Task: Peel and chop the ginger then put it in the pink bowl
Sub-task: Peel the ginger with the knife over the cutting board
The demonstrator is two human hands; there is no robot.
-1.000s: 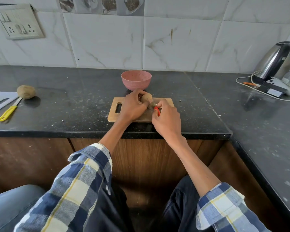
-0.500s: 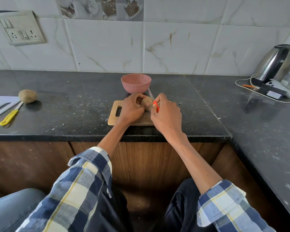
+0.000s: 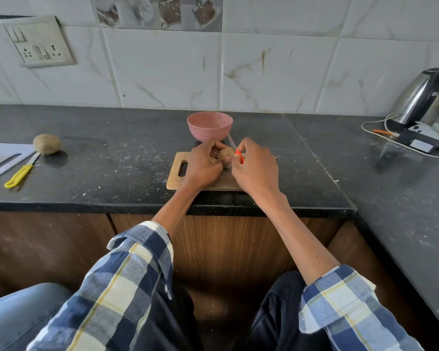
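A brown piece of ginger point(image 3: 225, 155) is held over the wooden chopping board point(image 3: 177, 179) by my left hand point(image 3: 203, 165), whose fingers curl round it. My right hand point(image 3: 257, 168) grips a small knife point(image 3: 232, 143) with an orange-red handle; its blade points up and away, lying against the ginger's right side. The pink bowl point(image 3: 209, 125) stands just behind the board, and nothing shows inside it from here.
On the black counter point(image 3: 112, 158) at the left lie a brown round vegetable point(image 3: 47, 144), a yellow-handled peeler point(image 3: 20, 173) and a white board point(image 3: 0, 158). A steel kettle point(image 3: 426, 97) with cables stands at the far right. The counter turns a corner at the right.
The knife tip has swung up from the board to point toward the bowl. Both hands with the ginger stay over the board; the camera has tilted slightly.
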